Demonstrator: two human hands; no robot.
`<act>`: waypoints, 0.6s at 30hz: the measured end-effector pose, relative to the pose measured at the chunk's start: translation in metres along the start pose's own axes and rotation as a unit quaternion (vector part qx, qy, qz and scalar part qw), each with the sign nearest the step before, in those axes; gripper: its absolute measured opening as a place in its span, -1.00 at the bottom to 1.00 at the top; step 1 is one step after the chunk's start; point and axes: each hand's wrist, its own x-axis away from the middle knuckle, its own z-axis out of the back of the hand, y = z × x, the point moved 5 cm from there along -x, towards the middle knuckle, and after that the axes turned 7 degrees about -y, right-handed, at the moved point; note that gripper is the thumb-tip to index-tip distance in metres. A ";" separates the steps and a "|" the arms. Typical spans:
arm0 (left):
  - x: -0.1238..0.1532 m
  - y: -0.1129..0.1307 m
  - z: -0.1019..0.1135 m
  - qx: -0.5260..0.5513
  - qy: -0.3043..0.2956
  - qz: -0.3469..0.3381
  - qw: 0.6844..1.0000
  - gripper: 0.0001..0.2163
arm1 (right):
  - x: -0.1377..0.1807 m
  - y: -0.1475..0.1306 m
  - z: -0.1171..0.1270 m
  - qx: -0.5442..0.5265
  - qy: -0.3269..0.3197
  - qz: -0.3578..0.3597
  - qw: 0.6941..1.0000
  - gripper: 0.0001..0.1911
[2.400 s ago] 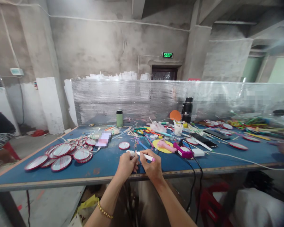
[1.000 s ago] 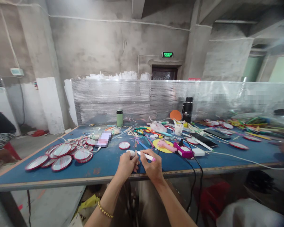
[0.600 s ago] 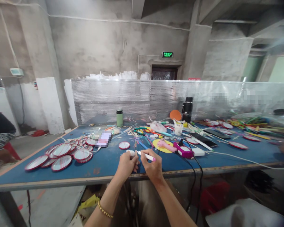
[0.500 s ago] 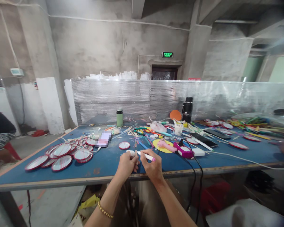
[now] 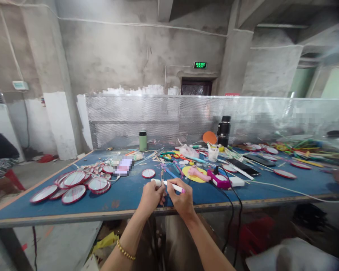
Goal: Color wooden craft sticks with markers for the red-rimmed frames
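Over the table's front edge, my left hand [image 5: 151,196] is closed around a thin brown stick [image 5: 162,176] that points up and away. A small white piece [image 5: 156,182] shows at its fingertips; I cannot tell what it is. My right hand [image 5: 183,196] grips a white marker pen [image 5: 176,186] with a pink end, its tip turned left, close beside the stick. Whether the tip touches the stick is too small to tell. Just beyond my left hand lies a round red-rimmed disc [image 5: 148,173].
A pile of red-rimmed discs [image 5: 73,194] covers the left of the blue table [image 5: 124,206], by a phone [image 5: 124,166]. Rightward lie a pink-and-purple tool [image 5: 219,180] with black cables, a yellow disc [image 5: 196,177] and a dark phone [image 5: 240,166]. Behind stand a green bottle [image 5: 142,141] and black flask [image 5: 223,131].
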 end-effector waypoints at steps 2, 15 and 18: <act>-0.001 -0.001 0.000 0.000 0.002 -0.001 1.000 -0.69 | 0.000 0.000 -0.001 -0.004 -0.003 0.000 1.000 -0.84; 0.000 -0.001 0.000 0.005 0.003 0.009 1.000 -0.67 | 0.000 0.000 0.001 0.019 0.017 0.000 1.000 -0.84; -0.001 -0.001 0.000 0.004 0.004 0.009 1.000 -0.67 | 0.000 -0.001 0.000 0.012 0.006 0.002 1.000 -0.84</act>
